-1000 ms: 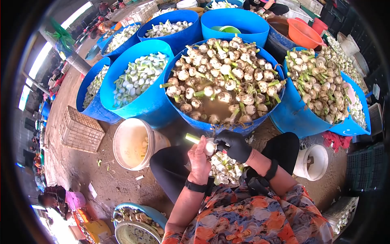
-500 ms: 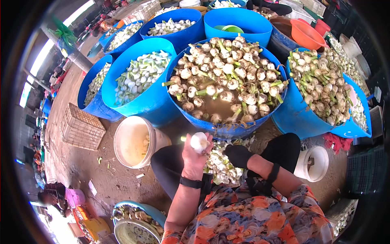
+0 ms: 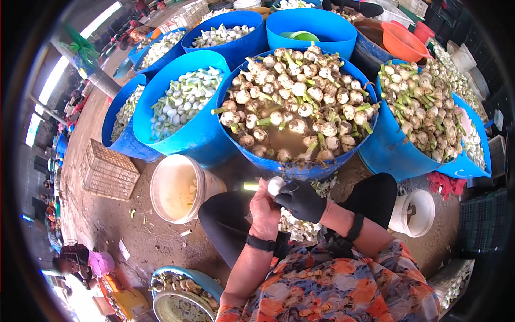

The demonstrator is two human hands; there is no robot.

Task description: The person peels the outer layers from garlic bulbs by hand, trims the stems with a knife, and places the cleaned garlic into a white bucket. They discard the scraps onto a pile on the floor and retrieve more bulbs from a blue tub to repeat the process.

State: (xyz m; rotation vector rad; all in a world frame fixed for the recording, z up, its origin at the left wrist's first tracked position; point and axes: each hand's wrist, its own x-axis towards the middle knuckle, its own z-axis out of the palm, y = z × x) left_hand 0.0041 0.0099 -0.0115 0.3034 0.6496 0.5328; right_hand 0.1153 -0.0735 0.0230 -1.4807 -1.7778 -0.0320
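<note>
My bare left hand [image 3: 264,210] is closed around a white garlic bulb [image 3: 276,185], whose cut green stem points left. In a black glove, my right hand [image 3: 304,200] presses its closed fingers against the bulb's right side; whether a small tool is inside them is hidden. Both hands meet above my lap, with a heap of pale garlic peelings [image 3: 298,228] below. Just beyond them stands a big blue tub [image 3: 300,170] of muddy water and soil-stained garlic bulbs [image 3: 316,95].
A light-blue tub [image 3: 185,140] of cleaned garlic stands at left, another tub [image 3: 399,155] of dirty bulbs at right. White buckets [image 3: 177,188] flank my knees. A plastic crate [image 3: 110,170] sits farther left; a basin [image 3: 201,279] is behind my left elbow. Another person [image 3: 75,265] is lower left.
My right hand has moved left and up from over the peelings to the garlic bulb. My left hand has turned and shifted slightly right, with the bulb still held.
</note>
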